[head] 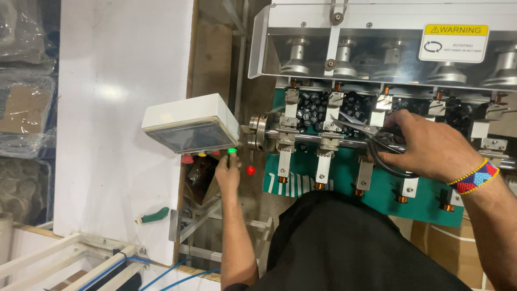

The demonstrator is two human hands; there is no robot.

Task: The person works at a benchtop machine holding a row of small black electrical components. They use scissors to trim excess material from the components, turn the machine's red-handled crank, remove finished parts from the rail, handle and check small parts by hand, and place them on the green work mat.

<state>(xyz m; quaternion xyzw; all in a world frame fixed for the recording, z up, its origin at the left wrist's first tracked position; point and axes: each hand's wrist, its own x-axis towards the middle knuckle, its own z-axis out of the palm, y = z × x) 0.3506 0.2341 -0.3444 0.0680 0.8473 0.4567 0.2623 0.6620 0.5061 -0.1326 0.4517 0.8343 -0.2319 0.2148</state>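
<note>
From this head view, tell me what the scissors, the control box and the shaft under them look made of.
Scissors: bright metal blades; dark, plastic-looking handle loops in the right hand.
Control box: white, smooth casing, probably plastic or painted metal, with a glossy dark screen; the left hand touches its green button.
Shaft: polished steel by its shine.

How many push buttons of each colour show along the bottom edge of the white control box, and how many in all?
On the white control box, where the left hand reaches while the right hand holds scissors:
Red button: 1
Yellow button: 1
Green lit button: 1
A fourth, reddish one beside the green is too hidden to count.
Total: 3
</note>
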